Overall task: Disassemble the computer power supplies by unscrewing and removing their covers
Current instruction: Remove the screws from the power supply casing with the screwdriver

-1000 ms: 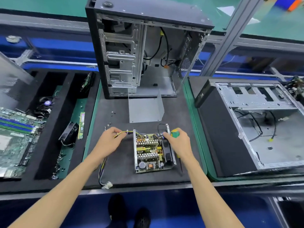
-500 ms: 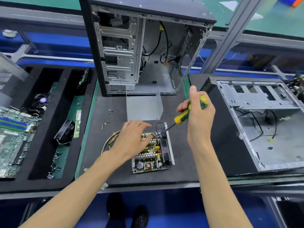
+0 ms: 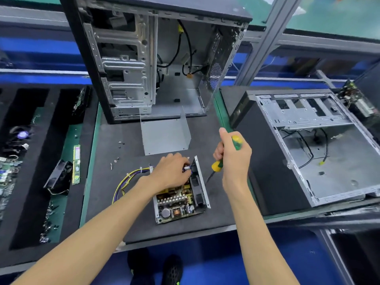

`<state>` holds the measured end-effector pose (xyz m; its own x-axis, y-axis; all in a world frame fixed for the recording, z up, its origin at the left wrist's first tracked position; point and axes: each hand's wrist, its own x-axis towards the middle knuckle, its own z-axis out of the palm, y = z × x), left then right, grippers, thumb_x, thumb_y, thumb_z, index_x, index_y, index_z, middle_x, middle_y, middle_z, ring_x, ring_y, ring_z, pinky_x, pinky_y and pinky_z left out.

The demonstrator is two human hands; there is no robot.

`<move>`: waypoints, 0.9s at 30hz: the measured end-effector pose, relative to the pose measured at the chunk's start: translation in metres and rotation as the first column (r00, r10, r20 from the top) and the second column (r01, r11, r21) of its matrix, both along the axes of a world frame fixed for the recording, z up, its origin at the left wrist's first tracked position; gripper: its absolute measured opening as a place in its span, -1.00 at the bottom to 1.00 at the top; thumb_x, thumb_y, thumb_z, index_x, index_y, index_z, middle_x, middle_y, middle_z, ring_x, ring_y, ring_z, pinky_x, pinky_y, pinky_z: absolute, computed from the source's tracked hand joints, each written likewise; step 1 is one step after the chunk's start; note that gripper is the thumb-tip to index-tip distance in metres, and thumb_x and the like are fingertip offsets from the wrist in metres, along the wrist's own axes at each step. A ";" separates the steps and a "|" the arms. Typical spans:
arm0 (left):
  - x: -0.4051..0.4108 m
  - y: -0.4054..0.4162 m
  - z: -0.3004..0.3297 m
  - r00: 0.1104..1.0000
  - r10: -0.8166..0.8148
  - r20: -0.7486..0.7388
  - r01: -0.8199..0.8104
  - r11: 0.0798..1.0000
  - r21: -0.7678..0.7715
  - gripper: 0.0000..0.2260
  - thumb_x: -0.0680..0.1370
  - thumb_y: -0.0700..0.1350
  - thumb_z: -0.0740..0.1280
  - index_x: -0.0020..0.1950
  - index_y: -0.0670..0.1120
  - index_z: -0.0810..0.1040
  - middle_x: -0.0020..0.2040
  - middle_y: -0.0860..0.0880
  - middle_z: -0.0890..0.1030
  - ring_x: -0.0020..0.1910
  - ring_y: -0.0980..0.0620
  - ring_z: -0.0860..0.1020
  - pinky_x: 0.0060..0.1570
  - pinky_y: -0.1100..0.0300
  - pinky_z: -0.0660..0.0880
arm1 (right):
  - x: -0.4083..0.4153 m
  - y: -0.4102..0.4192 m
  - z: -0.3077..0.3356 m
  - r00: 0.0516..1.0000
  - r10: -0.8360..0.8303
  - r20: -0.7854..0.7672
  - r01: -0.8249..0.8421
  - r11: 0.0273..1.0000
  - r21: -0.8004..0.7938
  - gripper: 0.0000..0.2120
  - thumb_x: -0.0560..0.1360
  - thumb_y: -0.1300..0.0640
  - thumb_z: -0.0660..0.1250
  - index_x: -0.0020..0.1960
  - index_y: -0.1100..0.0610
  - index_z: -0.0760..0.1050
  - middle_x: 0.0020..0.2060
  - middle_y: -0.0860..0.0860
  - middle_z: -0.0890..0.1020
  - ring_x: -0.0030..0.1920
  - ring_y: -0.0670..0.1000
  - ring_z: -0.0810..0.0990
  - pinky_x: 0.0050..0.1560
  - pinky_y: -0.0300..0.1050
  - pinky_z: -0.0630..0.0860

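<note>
An opened power supply point(image 3: 181, 200) lies on the dark mat, its circuit board bare and its fan along the right wall. Its removed grey metal cover point(image 3: 164, 136) stands just behind it. My left hand point(image 3: 170, 171) reaches over the board's far end and pinches a small white connector with blue wires. My right hand point(image 3: 232, 157) grips a yellow-green screwdriver point(image 3: 218, 165) in a fist, tip pointing down-left, beside the supply's right wall. A bundle of yellow and dark cables point(image 3: 127, 182) trails out to the left.
An upright open computer case point(image 3: 152, 58) stands behind the mat. A second case point(image 3: 308, 145) lies open on the right. Several loose screws point(image 3: 116, 159) lie left of the cover. Foam trays on the left hold a fan point(image 3: 58, 177), a memory stick point(image 3: 76, 163) and boards.
My left hand slid right across the board to the connector at the far right corner. My right hand lowered the screwdriver, its tip now beside the supply's right wall.
</note>
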<state>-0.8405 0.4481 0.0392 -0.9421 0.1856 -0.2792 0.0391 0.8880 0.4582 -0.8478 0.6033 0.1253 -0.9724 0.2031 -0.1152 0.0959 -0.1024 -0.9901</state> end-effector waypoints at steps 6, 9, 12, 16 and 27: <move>-0.005 0.019 0.003 0.991 0.111 0.079 -0.121 0.983 0.138 -0.56 0.64 0.23 0.12 -0.11 -0.07 0.57 -0.11 -0.12 0.50 0.07 -0.18 0.49 0.14 -0.05 0.46 | -0.004 0.008 -0.012 0.992 -0.117 0.049 0.119 0.993 -0.025 -0.59 0.61 0.00 0.39 -0.35 -0.02 0.33 -0.48 -0.02 0.35 -0.45 0.02 0.32 -0.46 -0.21 0.24; -0.010 0.025 0.004 0.976 0.177 0.124 -0.198 0.962 0.187 -0.62 0.63 0.08 0.19 -0.25 -0.14 0.49 -0.17 -0.15 0.53 -0.07 -0.19 0.52 -0.02 -0.03 0.52 | -0.003 0.010 -0.019 0.988 -0.128 0.083 0.131 0.991 -0.041 -0.60 0.62 0.04 0.39 -0.33 0.02 0.33 -0.49 -0.04 0.37 -0.46 0.02 0.34 -0.44 -0.19 0.26; -0.015 0.018 0.004 0.964 0.168 0.206 -0.211 0.955 0.207 -0.65 0.63 -0.13 0.07 -0.29 -0.19 0.44 -0.22 -0.15 0.50 -0.10 -0.20 0.47 -0.12 0.03 0.40 | 0.000 0.011 -0.025 0.988 -0.120 0.100 0.126 0.991 -0.049 -0.62 0.62 0.07 0.38 -0.31 0.04 0.33 -0.49 -0.05 0.38 -0.47 0.00 0.35 -0.46 -0.19 0.25; -0.014 0.008 -0.008 0.963 0.078 0.259 -0.110 0.988 0.110 -0.71 0.66 0.02 0.20 0.08 -0.17 0.60 0.14 -0.21 0.54 0.24 -0.25 0.42 0.22 -0.01 0.37 | 0.002 0.011 -0.026 0.989 -0.102 0.108 0.107 0.993 -0.042 -0.64 0.63 0.12 0.38 -0.29 0.07 0.34 -0.48 -0.03 0.39 -0.46 0.00 0.35 -0.46 -0.18 0.27; -0.010 -0.002 -0.015 0.978 0.026 0.208 -0.090 0.948 0.305 -0.75 0.65 0.00 0.28 0.23 -0.12 0.50 0.17 -0.06 0.52 0.15 -0.05 0.44 0.09 0.07 0.38 | 0.005 0.013 -0.024 0.990 -0.098 0.100 0.094 0.994 0.047 -0.66 0.62 0.12 0.39 -0.26 0.09 0.34 -0.41 0.09 0.38 -0.44 0.01 0.35 -0.46 -0.14 0.30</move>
